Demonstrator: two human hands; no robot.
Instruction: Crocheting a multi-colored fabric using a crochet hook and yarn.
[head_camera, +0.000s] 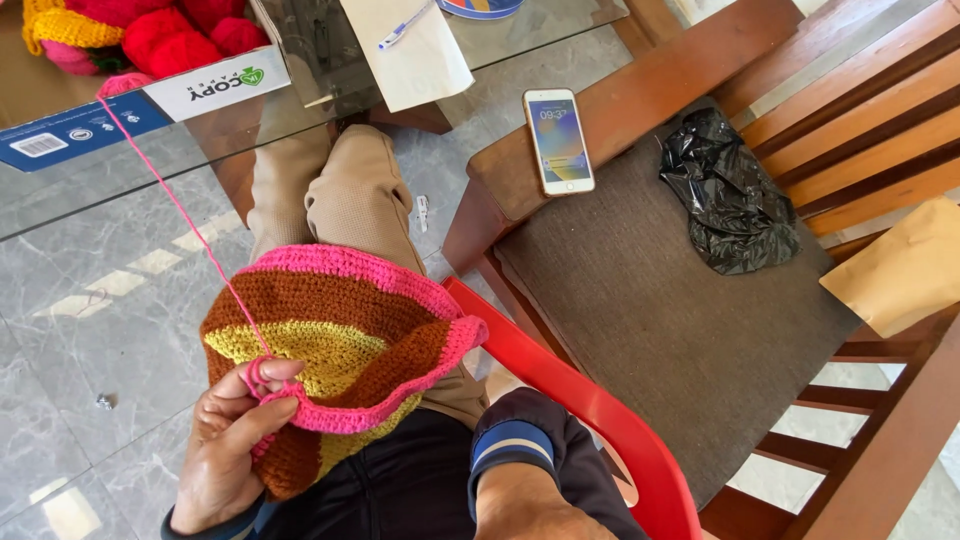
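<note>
Crochet work (345, 345) in pink, brown and yellow bands lies over the person's lap, above a grey tiled floor (90, 330). Pink yarn (170, 195) runs taut from it up to yarn balls (160, 30) on the glass table (120, 180). Beside the red chair arm (580, 400), a wooden seat (660, 320) bears a phone (558, 140) and a crumpled black bag (730, 190). The left hand (225, 450) pinches the pink edge and yarn, fingers closed on them. The right hand (525, 505) is cut off by the frame's edge, so its grip cannot be told

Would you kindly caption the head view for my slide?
Left hand pinches pink yarn at a striped crochet piece on the lap.
</note>
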